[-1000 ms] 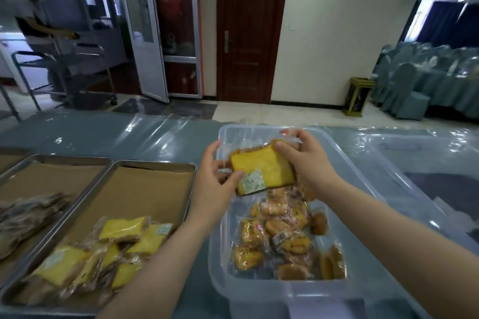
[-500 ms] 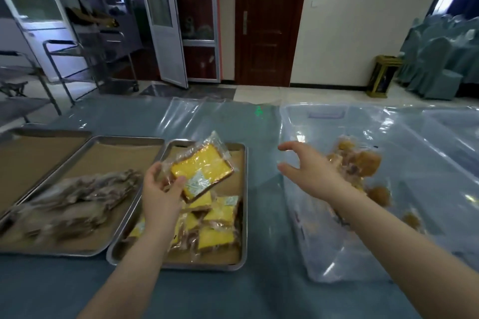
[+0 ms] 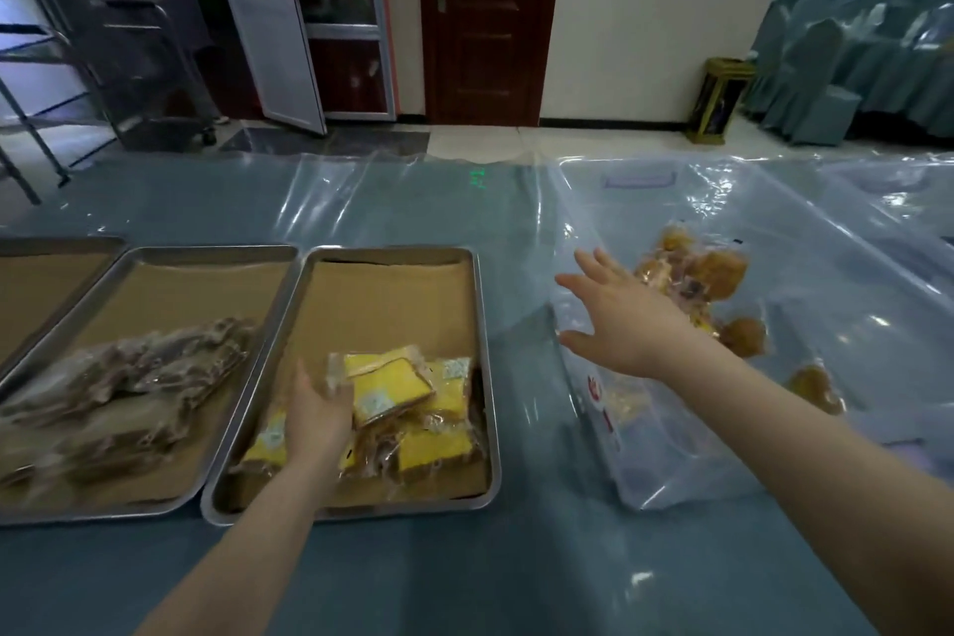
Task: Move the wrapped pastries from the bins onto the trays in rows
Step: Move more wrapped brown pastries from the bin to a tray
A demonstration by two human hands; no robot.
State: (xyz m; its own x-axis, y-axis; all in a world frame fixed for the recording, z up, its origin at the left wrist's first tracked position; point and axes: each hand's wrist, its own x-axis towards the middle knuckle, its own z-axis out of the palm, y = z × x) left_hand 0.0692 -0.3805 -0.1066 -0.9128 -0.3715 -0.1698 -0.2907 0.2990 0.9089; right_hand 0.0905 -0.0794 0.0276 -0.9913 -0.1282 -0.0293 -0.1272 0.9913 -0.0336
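Two hands: left hand (image 3: 317, 416) seemingly touching yellow cake packet (image 3: 388, 385), grip unclear; right hand (image 3: 622, 320) spread wide, 3 o'clock, over clear bin (image 3: 666, 470).

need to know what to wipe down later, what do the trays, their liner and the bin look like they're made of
Tray: looks like bare metal, probably stainless steel or aluminium, with a dull silver sheen on the rolled rim.
Liner: flat matte brown sheet, likely baking paper or card; its far edge curls slightly.
Bin: clear glossy plastic, since the pastries show through its wall and it carries bright reflections.
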